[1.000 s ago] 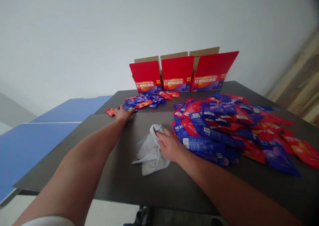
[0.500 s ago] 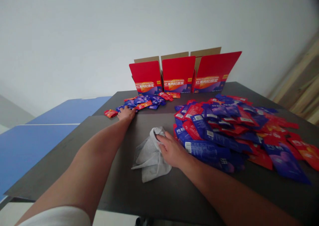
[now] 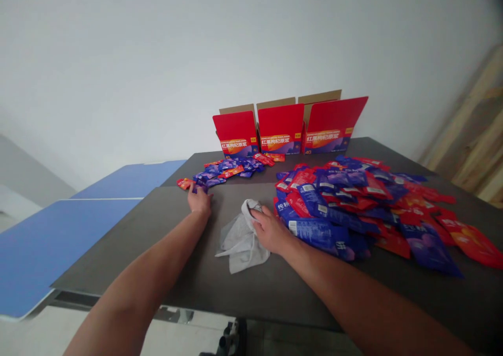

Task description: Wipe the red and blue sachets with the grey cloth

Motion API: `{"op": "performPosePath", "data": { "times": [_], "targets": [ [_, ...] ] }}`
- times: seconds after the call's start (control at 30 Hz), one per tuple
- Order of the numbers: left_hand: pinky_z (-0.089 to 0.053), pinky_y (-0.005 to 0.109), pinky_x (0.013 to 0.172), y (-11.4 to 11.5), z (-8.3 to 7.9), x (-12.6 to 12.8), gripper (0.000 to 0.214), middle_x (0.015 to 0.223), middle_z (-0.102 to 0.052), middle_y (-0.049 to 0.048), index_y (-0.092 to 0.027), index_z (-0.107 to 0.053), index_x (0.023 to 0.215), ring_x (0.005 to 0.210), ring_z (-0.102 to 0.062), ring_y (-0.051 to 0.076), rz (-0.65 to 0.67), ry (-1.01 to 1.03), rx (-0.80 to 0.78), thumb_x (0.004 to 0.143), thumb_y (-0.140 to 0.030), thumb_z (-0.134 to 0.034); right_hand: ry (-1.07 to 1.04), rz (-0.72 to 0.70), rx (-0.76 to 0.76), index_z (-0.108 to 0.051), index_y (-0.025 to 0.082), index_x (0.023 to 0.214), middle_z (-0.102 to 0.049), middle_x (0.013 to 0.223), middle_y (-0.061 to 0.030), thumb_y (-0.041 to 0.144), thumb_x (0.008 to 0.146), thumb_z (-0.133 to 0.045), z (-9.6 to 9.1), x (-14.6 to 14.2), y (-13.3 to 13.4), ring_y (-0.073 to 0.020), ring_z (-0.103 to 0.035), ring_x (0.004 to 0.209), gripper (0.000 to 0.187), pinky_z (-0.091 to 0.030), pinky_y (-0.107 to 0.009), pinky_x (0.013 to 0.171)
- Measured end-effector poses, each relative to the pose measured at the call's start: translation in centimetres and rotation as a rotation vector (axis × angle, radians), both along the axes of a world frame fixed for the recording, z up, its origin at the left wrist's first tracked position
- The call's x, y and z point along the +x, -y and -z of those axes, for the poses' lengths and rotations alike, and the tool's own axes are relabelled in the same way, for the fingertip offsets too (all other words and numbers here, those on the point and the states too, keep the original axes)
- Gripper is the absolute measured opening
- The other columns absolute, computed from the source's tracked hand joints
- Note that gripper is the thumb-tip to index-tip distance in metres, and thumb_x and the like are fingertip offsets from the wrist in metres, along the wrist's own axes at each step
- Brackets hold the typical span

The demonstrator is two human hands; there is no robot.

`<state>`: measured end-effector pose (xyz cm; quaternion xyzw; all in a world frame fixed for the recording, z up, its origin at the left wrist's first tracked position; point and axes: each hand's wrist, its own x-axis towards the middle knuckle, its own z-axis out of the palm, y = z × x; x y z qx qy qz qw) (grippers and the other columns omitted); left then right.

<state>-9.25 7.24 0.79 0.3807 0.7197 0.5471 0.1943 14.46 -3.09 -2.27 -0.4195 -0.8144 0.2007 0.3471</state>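
Observation:
My left hand (image 3: 199, 201) reaches to the near left edge of the smaller pile of pouches (image 3: 236, 166). Its thumb and fingers close around a purple pouch (image 3: 201, 188), which they partly hide. A crumpled grey cloth (image 3: 241, 243) lies on the dark tabletop, its upper edge pinched in my right hand (image 3: 271, 230). Just right of that hand spreads a large heap of blue-purple and red pouches (image 3: 334, 204). One red pouch (image 3: 184, 184) sits at the left end of the smaller pile, close to my left fingertips.
Three red cartons (image 3: 280, 128) with raised flaps stand in a row at the back of the dark table (image 3: 236, 298). A blue table (image 3: 90, 230) adjoins on the left. Behind is a pale wall; wooden boards (image 3: 479, 141) lean at the right.
My left hand has drawn slightly back toward me from the small pile, with its fingers around a purple pouch. The right hand keeps the cloth in about the same place. The view has shifted.

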Motion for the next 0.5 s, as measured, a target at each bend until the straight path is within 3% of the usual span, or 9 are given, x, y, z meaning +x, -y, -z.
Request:
{"op": "performPosePath", "data": {
  "times": [0.1,0.2,0.3,0.4,0.5],
  "targets": [
    [-0.059,0.031,0.077,2.9,0.2,2.6,0.036,0.106,-0.066,0.0040,-0.022,-0.050,0.117,0.092,-0.068,0.015,0.009,0.723,0.228,0.082,-0.011,-0.049,0.017,0.041,-0.010,-0.048,0.022,0.136,-0.051,0.124,-0.0104,0.022,0.095,-0.041,0.0,0.0,0.0,-0.0198,-0.051,0.117,0.042,-0.041,-0.033,0.100],
    [-0.060,0.030,0.073,5.8,0.2,4.8,0.019,0.093,-0.068,0.0053,-0.018,-0.055,0.098,0.089,-0.069,0.017,0.156,1.146,0.209,0.080,-0.013,-0.052,0.008,0.083,-0.016,-0.044,0.019,0.139,-0.051,0.127,-0.0126,0.024,0.096,-0.040,0.1,0.0,0.0,-0.0214,-0.049,0.119,0.044,-0.040,-0.035,0.100],
    [-0.059,0.033,0.076,8.0,0.0,6.0,0.023,0.100,-0.069,0.0090,-0.016,-0.058,0.100,0.098,-0.067,0.022,0.414,1.319,0.160,0.079,-0.016,-0.049,-0.020,0.090,0.003,-0.042,0.018,0.140,-0.050,0.128,-0.0136,0.024,0.096,-0.040,0.1,0.1,0.0,-0.0223,-0.049,0.119,0.044,-0.040,-0.037,0.101],
    [-0.057,0.038,0.083,9.1,-0.4,6.5,0.036,0.105,-0.069,0.0083,-0.019,-0.061,0.108,0.103,-0.065,0.022,0.679,1.340,0.169,0.075,-0.015,-0.048,-0.013,0.044,0.039,-0.044,0.022,0.140,-0.050,0.125,-0.0105,0.019,0.094,-0.043,0.0,0.2,0.2,-0.0206,-0.051,0.115,0.046,-0.042,-0.035,0.100],
    [-0.056,0.042,0.083,9.2,-0.5,7.0,0.042,0.098,-0.071,0.0104,-0.015,-0.064,0.109,0.097,-0.067,0.025,0.796,1.299,0.110,0.070,-0.019,-0.049,0.046,-0.040,0.086,-0.053,0.027,0.133,-0.050,0.122,-0.0078,0.012,0.090,-0.045,-0.3,0.3,0.5,-0.0196,-0.054,0.108,0.047,-0.045,-0.032,0.094]
  ]
}}
